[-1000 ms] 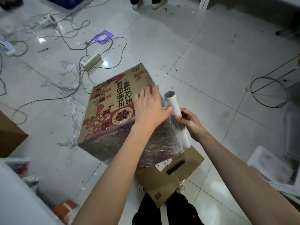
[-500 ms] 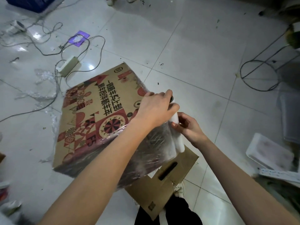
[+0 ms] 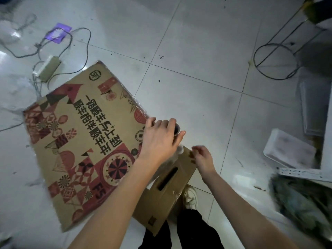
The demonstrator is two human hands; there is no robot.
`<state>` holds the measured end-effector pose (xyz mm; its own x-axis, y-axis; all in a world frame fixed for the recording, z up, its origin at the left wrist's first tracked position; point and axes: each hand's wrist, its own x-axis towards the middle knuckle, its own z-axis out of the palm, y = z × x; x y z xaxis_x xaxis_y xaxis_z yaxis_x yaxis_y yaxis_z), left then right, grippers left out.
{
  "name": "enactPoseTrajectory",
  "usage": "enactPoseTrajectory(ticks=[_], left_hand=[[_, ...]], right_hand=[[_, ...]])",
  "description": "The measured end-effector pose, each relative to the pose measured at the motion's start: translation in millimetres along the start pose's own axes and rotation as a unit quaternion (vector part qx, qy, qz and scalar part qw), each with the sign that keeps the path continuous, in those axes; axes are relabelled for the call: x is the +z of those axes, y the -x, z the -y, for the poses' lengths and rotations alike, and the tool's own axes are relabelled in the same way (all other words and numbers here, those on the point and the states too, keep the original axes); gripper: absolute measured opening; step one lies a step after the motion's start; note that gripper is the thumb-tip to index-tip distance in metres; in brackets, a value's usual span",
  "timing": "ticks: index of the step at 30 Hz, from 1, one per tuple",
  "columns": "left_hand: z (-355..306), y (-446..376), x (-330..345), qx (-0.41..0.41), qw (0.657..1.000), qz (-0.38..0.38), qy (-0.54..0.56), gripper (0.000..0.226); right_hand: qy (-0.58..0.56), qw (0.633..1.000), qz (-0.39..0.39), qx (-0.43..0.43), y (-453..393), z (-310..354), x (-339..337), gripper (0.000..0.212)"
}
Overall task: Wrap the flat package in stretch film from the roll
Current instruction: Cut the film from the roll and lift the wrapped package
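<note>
Cardboard package (image 3: 80,141) lies flat on the floor tiles (image 3: 188,51). Left hand (image 3: 159,141) grasps the film roll (image 3: 177,129) at its edge; right hand (image 3: 202,156) hangs released. One-handed pulling risks slack film or a dropped roll.

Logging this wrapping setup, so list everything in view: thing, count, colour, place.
Flat printed cardboard package: one, brown and red, floor centre-left.
Stretch film roll with dark core: one, whitish, package's right edge.
Plain cardboard box with handle slot: one, brown, below package.
Power strip: one, pale, upper left among grey cables.
Purple square: one, upper left.
Wire stool frame: one, dark, upper right.
White tray: one, right.
Left hand: grips roll.
Right hand: loosely curled, holds nothing.
</note>
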<state>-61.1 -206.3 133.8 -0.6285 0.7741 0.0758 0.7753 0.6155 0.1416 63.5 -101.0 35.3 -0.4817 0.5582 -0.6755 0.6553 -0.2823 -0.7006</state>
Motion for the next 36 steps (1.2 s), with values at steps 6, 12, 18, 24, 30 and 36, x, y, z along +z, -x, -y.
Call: enactPoseTrajectory(ticks=[6, 12, 18, 24, 30, 36], left_hand=[[-10, 41, 43, 0.021, 0.999, 0.041, 0.004, 0.042], [-7, 40, 50, 0.017, 0.999, 0.019, 0.029, 0.038], [-7, 44, 51, 0.026, 0.998, 0.014, 0.049, 0.036], [-9, 39, 43, 0.023, 0.994, 0.065, 0.081, 0.044], [1, 32, 33, 0.080, 0.987, 0.113, 0.080, 0.055], [15, 6, 29, 0.114, 0.975, 0.162, 0.103, 0.049]], right_hand=[[0.163, 0.964, 0.091, 0.187, 7, -88, 37, 0.013], [0.182, 0.944, 0.131, 0.241, 3, -128, 76, 0.037], [0.164, 0.956, 0.111, 0.218, -16, -145, 105, 0.030], [0.191, 0.959, 0.102, 0.185, -75, -261, 148, 0.065], [0.260, 0.939, 0.100, 0.202, -67, -223, 146, 0.058], [0.410, 0.884, 0.083, 0.207, -37, -148, 133, 0.052]])
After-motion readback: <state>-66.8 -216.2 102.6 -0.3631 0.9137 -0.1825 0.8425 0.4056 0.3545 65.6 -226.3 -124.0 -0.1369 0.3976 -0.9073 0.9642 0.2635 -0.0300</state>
